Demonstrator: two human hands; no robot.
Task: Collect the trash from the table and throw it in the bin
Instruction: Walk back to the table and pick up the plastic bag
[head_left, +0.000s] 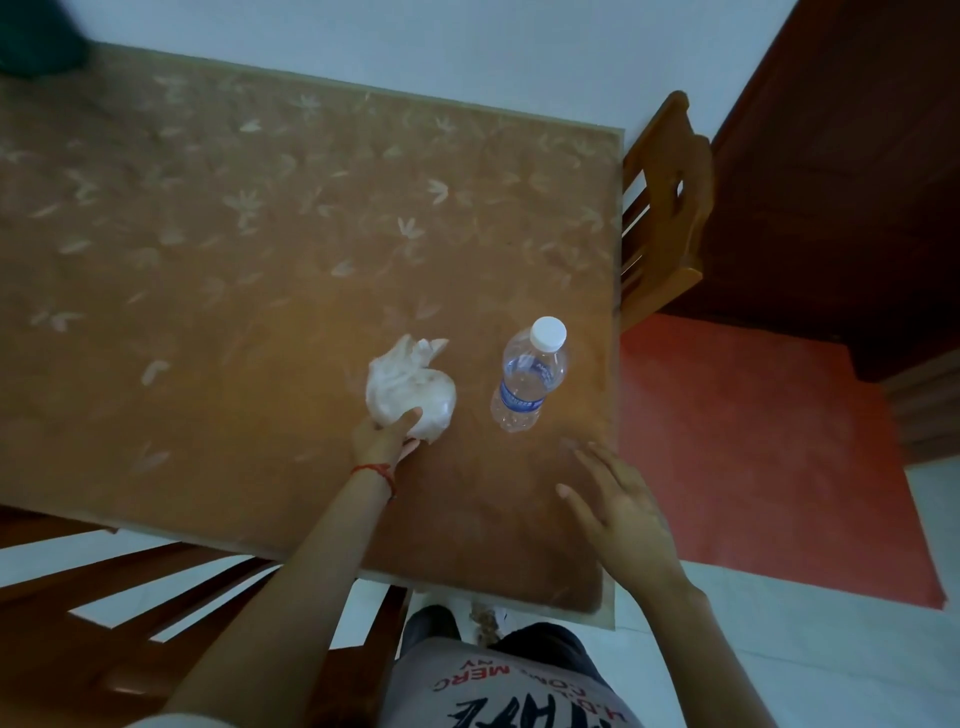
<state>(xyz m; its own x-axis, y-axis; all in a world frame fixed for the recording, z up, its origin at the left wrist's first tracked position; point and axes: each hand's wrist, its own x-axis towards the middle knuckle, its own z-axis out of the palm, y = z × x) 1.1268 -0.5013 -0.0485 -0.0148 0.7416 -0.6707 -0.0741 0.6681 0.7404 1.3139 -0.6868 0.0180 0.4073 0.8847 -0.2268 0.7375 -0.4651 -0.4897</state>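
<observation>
Left hand (385, 435) fingers clamped on crumpled bag (410, 387), right hand (618, 512) fingers apart near upright bottle (529, 375).

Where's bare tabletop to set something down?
Bare: everything left of the crumpled white bag out to the table edge, and the far strip toward the wall. Crowded: near-right corner, with the water bottle, left hand gripping the bag, right hand hovering.

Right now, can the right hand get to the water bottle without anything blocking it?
Probably yes. The right hand hovers open just short of the water bottle, with only bare table between them; the left hand grips the crumpled bag off to the side.
</observation>
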